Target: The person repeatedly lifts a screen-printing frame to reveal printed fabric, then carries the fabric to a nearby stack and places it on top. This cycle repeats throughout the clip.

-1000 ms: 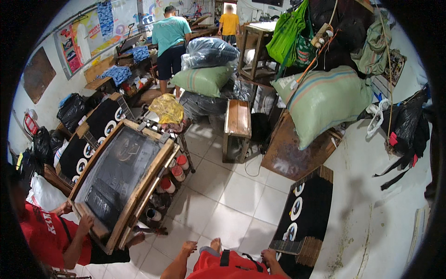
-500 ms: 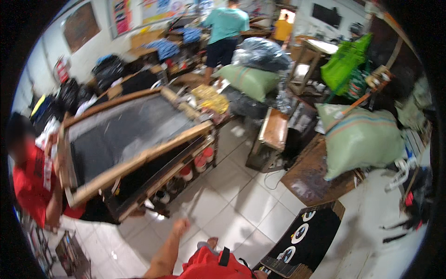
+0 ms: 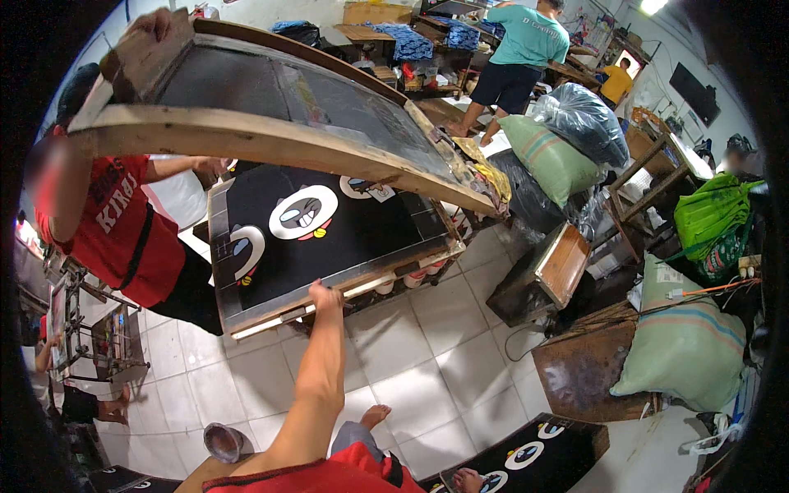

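My left hand (image 3: 326, 297) is at the near edge of the printing table (image 3: 345, 283), fingers curled; whatever they hold is hidden. Black fabric (image 3: 263, 201) with white cartoon prints lies on the table. Above it tilts a wood-framed printing screen (image 3: 271, 140), its far-left corner held up by the hand (image 3: 158, 26) of a co-worker in a red shirt. That person's other hand (image 3: 215, 164) reaches over the table's left side. At the bottom, my right hand (image 3: 470, 481) is beside black printed panels (image 3: 514, 460); its fingers are too little seen to judge.
Right of the table stands a wooden box (image 3: 538, 275). Behind it are filled sacks (image 3: 551, 160) and a wooden stool (image 3: 649, 181). A large green sack (image 3: 682, 345) rests on a brown board (image 3: 583, 361). A bucket (image 3: 223, 442) is at lower left. Another person (image 3: 526, 49) stands at the back.
The screen has swung up, uncovering the printed fabric on the table. My left hand has moved forward to the table's near edge. The view has turned left.
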`<state>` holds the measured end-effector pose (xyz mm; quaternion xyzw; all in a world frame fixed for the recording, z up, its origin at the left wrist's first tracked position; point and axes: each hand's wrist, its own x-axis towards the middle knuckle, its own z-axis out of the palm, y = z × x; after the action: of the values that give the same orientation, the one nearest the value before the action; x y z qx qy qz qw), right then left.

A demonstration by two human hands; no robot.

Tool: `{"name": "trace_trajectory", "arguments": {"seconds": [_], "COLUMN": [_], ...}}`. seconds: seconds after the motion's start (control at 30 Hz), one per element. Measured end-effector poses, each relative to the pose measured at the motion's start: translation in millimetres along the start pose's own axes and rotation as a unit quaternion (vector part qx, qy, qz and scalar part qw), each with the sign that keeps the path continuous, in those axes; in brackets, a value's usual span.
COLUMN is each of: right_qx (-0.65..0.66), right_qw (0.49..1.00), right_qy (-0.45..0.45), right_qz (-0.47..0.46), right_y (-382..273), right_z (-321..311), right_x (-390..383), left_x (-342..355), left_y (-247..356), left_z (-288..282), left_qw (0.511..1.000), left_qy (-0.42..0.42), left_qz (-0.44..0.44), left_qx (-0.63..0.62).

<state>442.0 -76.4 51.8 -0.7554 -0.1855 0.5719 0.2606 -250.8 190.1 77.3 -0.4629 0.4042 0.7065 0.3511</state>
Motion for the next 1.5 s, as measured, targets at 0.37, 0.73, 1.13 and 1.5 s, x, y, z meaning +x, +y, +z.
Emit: {"name": "trace_trajectory", "arguments": {"seconds": [0.37, 0.73, 1.13, 1.5], "right_qx": [-0.141, -0.143, -0.349, -0.459], "right_qw": [0.984, 0.916, 0.698, 0.662], "right_qy": [-0.044, -0.083, 0.075, 0.258], "right_qz": [-0.102, -0.365, -0.621, -0.534], "right_y": [-61, -187, -348, -424], "right_z": [30, 9, -103, -248], "right_x": [-41, -66, -245, -337], "left_x": [-68, -227, -335, -351], "left_y": [36, 17, -22, -89], "left_z": [3, -285, -528, -462], "left_qw": [0.93, 0.929, 0.84, 0.663], "left_qy": [-0.332, -0.354, -0.485, -0.61], "left_qz": [0.16, 0.087, -0.113, -0.289], "left_qx": [0.017, 0.07, 0.217, 0.324]}}
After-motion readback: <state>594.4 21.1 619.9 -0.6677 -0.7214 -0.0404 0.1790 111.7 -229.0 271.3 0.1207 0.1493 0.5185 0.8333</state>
